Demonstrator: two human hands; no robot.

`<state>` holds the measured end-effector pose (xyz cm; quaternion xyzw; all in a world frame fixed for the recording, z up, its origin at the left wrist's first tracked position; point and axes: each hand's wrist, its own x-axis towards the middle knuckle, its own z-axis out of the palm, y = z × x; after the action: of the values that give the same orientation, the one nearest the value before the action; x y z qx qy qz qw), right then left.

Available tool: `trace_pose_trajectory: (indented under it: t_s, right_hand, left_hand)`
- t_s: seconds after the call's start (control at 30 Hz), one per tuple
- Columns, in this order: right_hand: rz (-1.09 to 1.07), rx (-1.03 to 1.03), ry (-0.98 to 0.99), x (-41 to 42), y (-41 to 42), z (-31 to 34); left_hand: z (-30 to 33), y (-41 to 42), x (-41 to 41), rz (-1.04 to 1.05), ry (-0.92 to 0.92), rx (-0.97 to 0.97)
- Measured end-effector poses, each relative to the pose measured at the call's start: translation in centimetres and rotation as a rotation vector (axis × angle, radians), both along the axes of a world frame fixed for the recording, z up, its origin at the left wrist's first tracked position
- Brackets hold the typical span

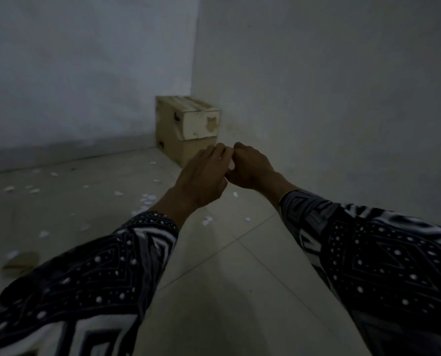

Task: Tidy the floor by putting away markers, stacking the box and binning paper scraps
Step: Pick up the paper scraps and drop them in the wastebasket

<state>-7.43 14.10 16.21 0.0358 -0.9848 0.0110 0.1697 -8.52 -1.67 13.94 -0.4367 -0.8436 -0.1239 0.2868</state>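
Both hands meet mid-frame, the left hand (204, 176) and right hand (250, 168) seemingly pinching a small white paper bit (231, 166) between them, though I cannot tell for sure, while paper scraps (147, 199) litter the floor (227, 291) lower left and stacked boxes (186, 124) sit cornered.

Readable text: none; the dim, soft picture shows no letters, numbers or brand names.
Upper tan cardboard box (201, 122) in the room corner: small dark marks on its side face and a brownish torn-looking patch on its pale end face, neither legible as writing.
Lower tan cardboard box (186, 150) directly under it: one small dark mark near its left edge, unreadable.
Patterned black-and-white sleeves (384, 255): dots and diamond lines only, no lettering.
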Motion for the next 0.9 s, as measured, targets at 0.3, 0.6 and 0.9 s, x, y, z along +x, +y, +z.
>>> trace_pose_trajectory:
  t_s: [0.3, 0.6, 0.9]
  right_hand:
    - [0.261, -0.122, -0.040, -4.0, -8.7, -1.9]
    - [0.340, -0.089, -0.192, -3.3, -11.8, -7.9]
    - [0.461, 0.014, -0.415, 1.6, -13.0, -19.2]
  left_hand:
    - [-0.5, -10.3, -1.6, 0.163, 0.083, -0.150]
    - [-10.0, -14.3, 1.0, 0.383, -0.249, 0.285]
    - [-25.1, -21.5, 8.9, 0.448, -0.490, 0.135]
